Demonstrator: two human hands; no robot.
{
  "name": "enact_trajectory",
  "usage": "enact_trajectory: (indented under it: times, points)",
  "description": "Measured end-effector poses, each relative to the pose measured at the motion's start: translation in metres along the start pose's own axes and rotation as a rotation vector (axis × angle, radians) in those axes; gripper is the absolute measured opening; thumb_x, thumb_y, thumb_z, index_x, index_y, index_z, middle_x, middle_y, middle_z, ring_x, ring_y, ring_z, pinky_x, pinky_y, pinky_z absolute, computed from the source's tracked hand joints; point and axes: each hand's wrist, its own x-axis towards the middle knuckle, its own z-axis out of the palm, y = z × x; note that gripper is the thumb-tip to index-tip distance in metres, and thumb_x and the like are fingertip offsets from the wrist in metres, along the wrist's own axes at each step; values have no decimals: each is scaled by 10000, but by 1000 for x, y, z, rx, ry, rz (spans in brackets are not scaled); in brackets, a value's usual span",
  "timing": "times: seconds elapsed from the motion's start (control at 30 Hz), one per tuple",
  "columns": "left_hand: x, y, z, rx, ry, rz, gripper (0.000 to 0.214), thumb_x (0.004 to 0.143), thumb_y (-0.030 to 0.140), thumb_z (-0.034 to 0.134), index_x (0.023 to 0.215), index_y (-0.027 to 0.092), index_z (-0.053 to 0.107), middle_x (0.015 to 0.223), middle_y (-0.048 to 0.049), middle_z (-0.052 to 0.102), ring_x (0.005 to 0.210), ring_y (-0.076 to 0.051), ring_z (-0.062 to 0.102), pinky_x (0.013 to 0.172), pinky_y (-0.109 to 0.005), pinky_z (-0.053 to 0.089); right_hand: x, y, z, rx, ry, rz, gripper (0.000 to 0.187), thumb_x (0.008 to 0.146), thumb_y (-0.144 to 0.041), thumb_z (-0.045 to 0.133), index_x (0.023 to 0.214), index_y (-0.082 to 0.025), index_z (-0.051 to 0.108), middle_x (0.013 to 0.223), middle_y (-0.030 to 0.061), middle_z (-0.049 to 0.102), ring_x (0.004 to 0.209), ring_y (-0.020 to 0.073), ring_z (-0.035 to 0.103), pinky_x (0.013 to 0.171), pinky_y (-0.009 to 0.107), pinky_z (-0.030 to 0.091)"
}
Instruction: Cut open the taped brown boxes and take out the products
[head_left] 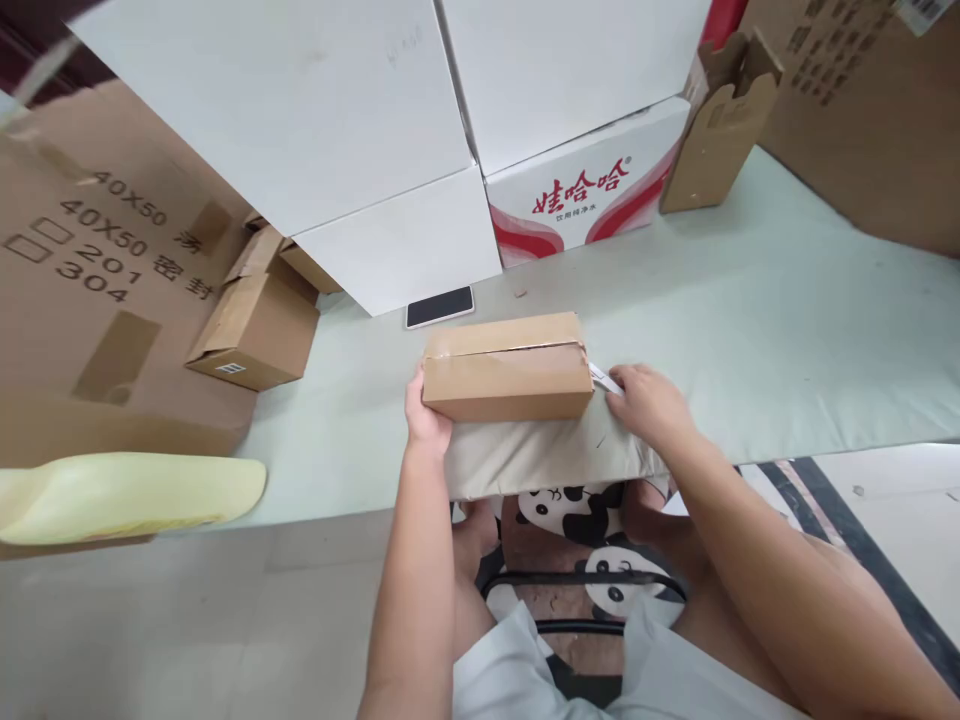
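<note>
A small taped cardboard box (pixel 508 365) lies on the pale green table (pixel 750 330) near its front edge. My left hand (pixel 424 412) grips the box's left end, thumb up along the side. My right hand (pixel 646 400) rests at the box's right end, fingers closed on a small white label or tape strip (pixel 604 379) sticking out from the box.
A black phone (pixel 439 306) lies behind the box. White cartons (pixel 390 230) and a red-printed water carton (pixel 592 190) stand at the back. An open cardboard box (pixel 255 325) and a large flat carton (pixel 90 280) are on the left. A folded cardboard piece (pixel 716 125) leans at the back right.
</note>
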Motion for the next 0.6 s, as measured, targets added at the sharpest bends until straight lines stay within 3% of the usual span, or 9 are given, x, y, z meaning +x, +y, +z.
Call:
enact_trajectory:
  times: [0.07, 0.13, 0.23, 0.3, 0.33, 0.37, 0.43, 0.5, 0.6]
  points:
    - [-8, 1, 5, 13, -98, -6, 449, 838, 595, 632, 1142, 268, 681, 1276, -53, 735, 1268, -298, 653, 1037, -405, 524, 1, 6, -10, -21, -16, 26, 268, 909, -271, 499, 1022, -214, 736, 1058, 156, 747, 965, 321, 713, 770, 422, 531]
    - [-15, 1, 3, 68, -178, -9, 529, 812, 603, 688, 1256, 316, 649, 1429, -37, 668, 1385, -312, 588, 1092, -432, 511, -3, 10, -28, 22, 71, 67, 217, 895, -304, 510, 904, -225, 712, 923, 140, 735, 846, 304, 696, 717, 423, 516]
    - [-23, -5, -3, 173, -263, -36, 766, 719, 528, 824, 1413, 380, 537, 1580, -27, 548, 1487, -325, 498, 1176, -464, 468, -21, 10, -61, 298, 507, 108, 143, 831, -379, 583, 851, -248, 634, 811, 81, 677, 732, 257, 647, 679, 422, 522]
    - [-24, -11, -3, 189, -261, -12, 818, 702, 563, 837, 1427, 376, 508, 1591, -47, 526, 1504, -336, 475, 1210, -491, 441, -36, 4, -79, 644, 847, 33, 183, 766, -398, 658, 871, -266, 587, 813, 35, 632, 677, 217, 615, 634, 408, 531]
    - [-23, -13, -1, 171, -243, 20, 798, 707, 622, 816, 1400, 359, 520, 1568, -62, 539, 1498, -343, 477, 1212, -503, 440, -43, -1, -85, 833, 950, -35, 217, 737, -392, 695, 871, -273, 571, 806, 16, 604, 648, 199, 592, 604, 398, 529]
    - [-21, -14, 2, 141, -222, 59, 775, 709, 681, 788, 1361, 342, 540, 1534, -71, 559, 1486, -349, 487, 1206, -511, 445, -48, -6, -89, 1003, 980, -105, 245, 717, -380, 730, 866, -280, 562, 791, 0, 577, 627, 185, 570, 581, 387, 524]
    - [-15, -14, 11, 82, -206, 123, 752, 709, 741, 753, 1304, 324, 558, 1458, -74, 592, 1446, -353, 521, 1186, -517, 463, -53, -16, -90, 1228, 896, -202, 279, 700, -363, 790, 837, -286, 559, 755, -18, 546, 622, 169, 547, 560, 364, 518]
    - [-11, -11, 19, 69, -240, 139, 758, 713, 721, 765, 1325, 333, 542, 1422, -64, 595, 1400, -349, 555, 1168, -519, 475, -53, -25, -87, 1322, 800, -222, 311, 688, -359, 834, 813, -282, 559, 755, -20, 566, 666, 164, 563, 573, 342, 535]
    - [-17, -14, 25, 152, -311, 145, 812, 724, 686, 783, 1411, 365, 493, 1445, -57, 549, 1348, -341, 573, 1144, -515, 482, -52, -37, -84, 1397, 759, -229, 342, 684, -376, 846, 815, -275, 546, 742, -36, 563, 685, 152, 569, 602, 328, 584]
